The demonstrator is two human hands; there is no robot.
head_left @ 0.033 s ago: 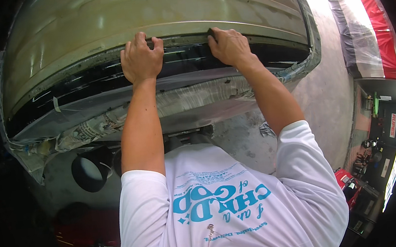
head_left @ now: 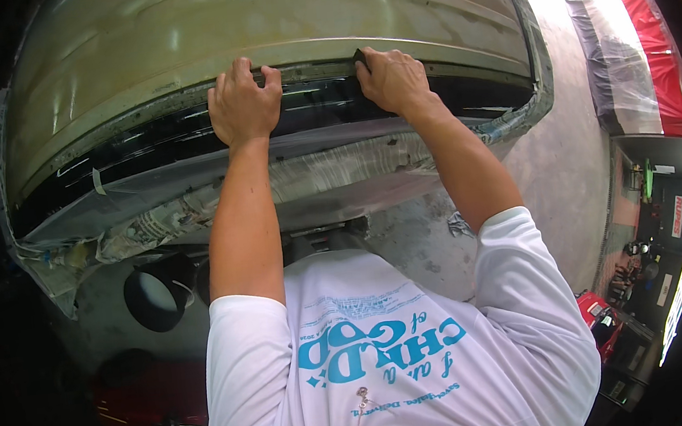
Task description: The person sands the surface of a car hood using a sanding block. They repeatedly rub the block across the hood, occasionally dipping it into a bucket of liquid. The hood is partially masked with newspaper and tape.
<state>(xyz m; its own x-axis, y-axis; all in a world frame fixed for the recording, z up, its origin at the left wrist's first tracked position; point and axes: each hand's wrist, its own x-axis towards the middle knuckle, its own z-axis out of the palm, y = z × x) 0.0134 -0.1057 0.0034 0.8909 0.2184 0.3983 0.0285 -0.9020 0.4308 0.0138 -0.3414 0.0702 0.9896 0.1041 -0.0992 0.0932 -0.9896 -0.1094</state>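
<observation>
A dull beige car body panel (head_left: 254,22) fills the top of the view, with a glossy black strip (head_left: 151,146) running along its lower edge. My left hand (head_left: 245,102) lies flat on that edge, fingertips over the seam between the panel and the strip. A little to the right, my right hand (head_left: 395,82) presses a small dark pad (head_left: 359,56) against the same seam. Only a corner of the pad shows under the fingers. Both arms reach up from my white printed shirt (head_left: 389,357).
Newspaper and tape masking (head_left: 328,173) hangs below the black strip. A black round container (head_left: 153,297) and a red object (head_left: 149,408) sit at lower left. Concrete floor (head_left: 569,131) lies to the right, with a red-covered vehicle (head_left: 655,38) and cluttered shelves (head_left: 654,263) beyond.
</observation>
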